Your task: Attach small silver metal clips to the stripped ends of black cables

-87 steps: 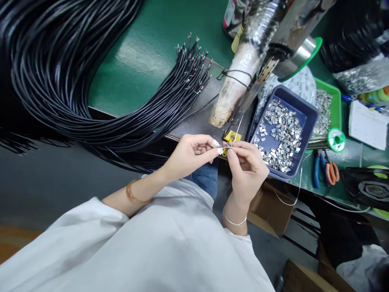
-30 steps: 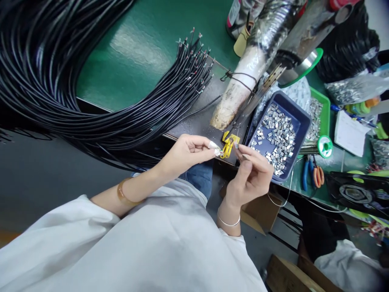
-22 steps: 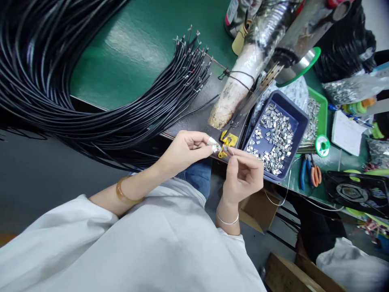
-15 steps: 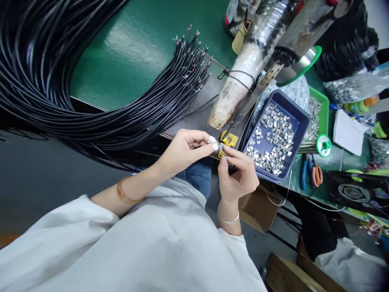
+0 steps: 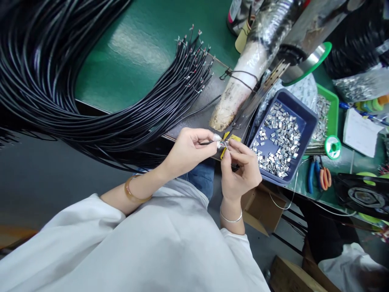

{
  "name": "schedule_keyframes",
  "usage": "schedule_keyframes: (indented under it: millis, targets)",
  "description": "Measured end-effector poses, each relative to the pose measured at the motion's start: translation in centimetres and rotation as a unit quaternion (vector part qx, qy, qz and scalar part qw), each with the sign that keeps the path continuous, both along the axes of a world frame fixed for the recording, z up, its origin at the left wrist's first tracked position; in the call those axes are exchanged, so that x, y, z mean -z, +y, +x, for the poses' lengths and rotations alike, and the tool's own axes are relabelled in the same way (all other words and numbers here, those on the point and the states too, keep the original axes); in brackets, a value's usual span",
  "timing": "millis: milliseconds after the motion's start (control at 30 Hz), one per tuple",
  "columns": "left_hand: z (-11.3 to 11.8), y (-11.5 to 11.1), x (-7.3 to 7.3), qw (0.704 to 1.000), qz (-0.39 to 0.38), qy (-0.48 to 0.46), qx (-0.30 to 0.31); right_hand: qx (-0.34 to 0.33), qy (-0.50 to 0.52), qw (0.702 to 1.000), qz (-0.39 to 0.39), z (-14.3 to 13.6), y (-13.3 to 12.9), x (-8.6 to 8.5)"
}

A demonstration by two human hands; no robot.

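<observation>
My left hand (image 5: 191, 150) is closed in a pinch on a thin black cable (image 5: 205, 143), with white coverings on its fingertips. At the cable's end is a small shiny metal piece (image 5: 224, 143), too small to make out fully. Thumb and fingers of my right hand (image 5: 241, 172) are pinched together at that piece. Just behind the fingertips lies a yellow part (image 5: 234, 137), partly hidden by the hands. A large bundle of black cables (image 5: 130, 113) with stripped ends spreads over the table to the left.
A blue bin (image 5: 299, 103) of small metal connector shells stands to the right, beside a green tray (image 5: 332, 105). A stained white tube (image 5: 235, 91) slants above my hands. Pliers (image 5: 325, 178), a solder spool (image 5: 332, 147) and a black fan (image 5: 361, 196) lie farther right.
The whole view has shifted slightly, so things sit a little farther right. The black cable between my left fingers now shows more plainly, and my right fingers have shifted slightly at its end.
</observation>
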State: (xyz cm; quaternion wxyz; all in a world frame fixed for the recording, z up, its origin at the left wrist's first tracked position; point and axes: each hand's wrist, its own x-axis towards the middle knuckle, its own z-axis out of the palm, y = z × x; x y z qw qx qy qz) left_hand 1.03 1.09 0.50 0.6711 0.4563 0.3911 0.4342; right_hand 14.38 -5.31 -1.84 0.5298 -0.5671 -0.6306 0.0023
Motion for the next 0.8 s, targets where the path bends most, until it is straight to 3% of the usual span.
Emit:
schedule_keyframes:
  millis: [233,567,800]
  targets:
    - [-0.2,-0.2,0.0,0.999,0.034,0.018,-0.005,0.001,-0.005,1.000,0.000,-0.3,0.1,-0.8]
    - [-0.3,-0.2,-0.1,0.999,0.032,0.030,0.008,0.000,0.016,1.000,-0.024,0.0,-0.1,-0.6]
    - [-0.4,-0.7,0.3,0.993,0.098,0.063,-0.004,0.015,-0.010,1.000,0.005,-0.3,0.2,-1.2]
